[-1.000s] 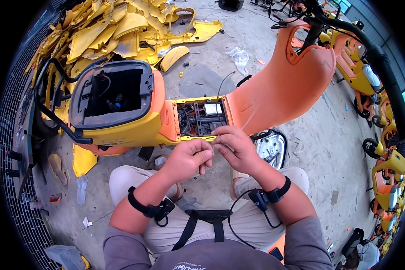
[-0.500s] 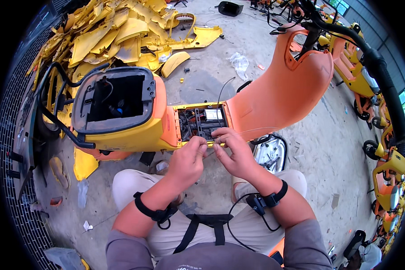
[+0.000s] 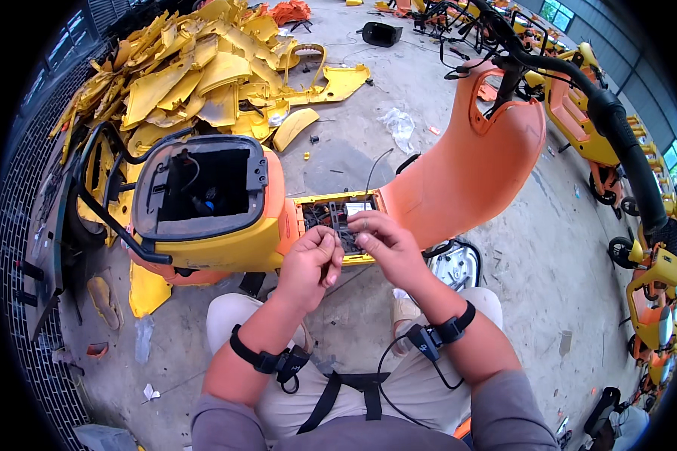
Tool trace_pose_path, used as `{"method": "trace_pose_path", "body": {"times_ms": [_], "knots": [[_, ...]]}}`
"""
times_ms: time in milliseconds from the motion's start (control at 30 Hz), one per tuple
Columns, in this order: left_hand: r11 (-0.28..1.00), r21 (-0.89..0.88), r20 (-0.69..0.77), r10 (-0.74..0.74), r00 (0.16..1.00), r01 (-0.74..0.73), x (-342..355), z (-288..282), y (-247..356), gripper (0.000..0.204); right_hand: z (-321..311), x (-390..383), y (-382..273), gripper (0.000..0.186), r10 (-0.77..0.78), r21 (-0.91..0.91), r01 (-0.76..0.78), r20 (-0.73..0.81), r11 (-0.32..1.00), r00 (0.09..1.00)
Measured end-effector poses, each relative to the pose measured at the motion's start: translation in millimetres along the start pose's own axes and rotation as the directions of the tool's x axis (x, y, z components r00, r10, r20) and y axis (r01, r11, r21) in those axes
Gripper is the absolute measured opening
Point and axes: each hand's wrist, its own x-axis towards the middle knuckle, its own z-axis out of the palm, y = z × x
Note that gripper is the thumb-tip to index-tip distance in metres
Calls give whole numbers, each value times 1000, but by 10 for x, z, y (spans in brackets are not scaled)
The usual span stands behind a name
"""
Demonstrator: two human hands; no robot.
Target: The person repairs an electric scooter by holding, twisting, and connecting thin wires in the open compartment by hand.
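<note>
In front of me is a yellow and orange scooter body with its open floor compartment showing dark wires and a pale block. My left hand is closed in a pinch just above the compartment's near edge. What its fingertips hold is too small to make out. Beside it, my right hand is over the compartment with thumb and forefinger curled together; anything between them is hidden. A thin dark cable sticks up from the compartment. To its left stands the open seat bucket, with a grey rim.
A heap of yellow panels lies at far left. The orange front shield and black handlebar rise on the right. A metal-lined tray rests beyond my right knee. More scooters line the right side.
My hands have drawn slightly apart, the left one moving down and left. A pale thin wire that trailed right from my right hand no longer shows clearly. The whole view has shifted a little.
</note>
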Motion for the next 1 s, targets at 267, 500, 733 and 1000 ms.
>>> {"method": "trace_pose_path", "body": {"times_ms": [267,500,733,1000], "knots": [[978,158,-207,164,964,-133,83,-204,140,14,-235,151,-4,35,468,732,-289,-45,617,883],[819,455,-267,499,824,-349,-18,-461,301,11,-817,59,237,40,518,345,-409,-335,845,787],[817,463,-338,522,783,-345,-118,-713,402,13,-1419,-248,262,26,573,530,-269,-570,804,589],[844,317,-492,536,686,-432,3,-785,599,14,-2223,-517,386,29,369,344,-213,-925,914,91]]}}
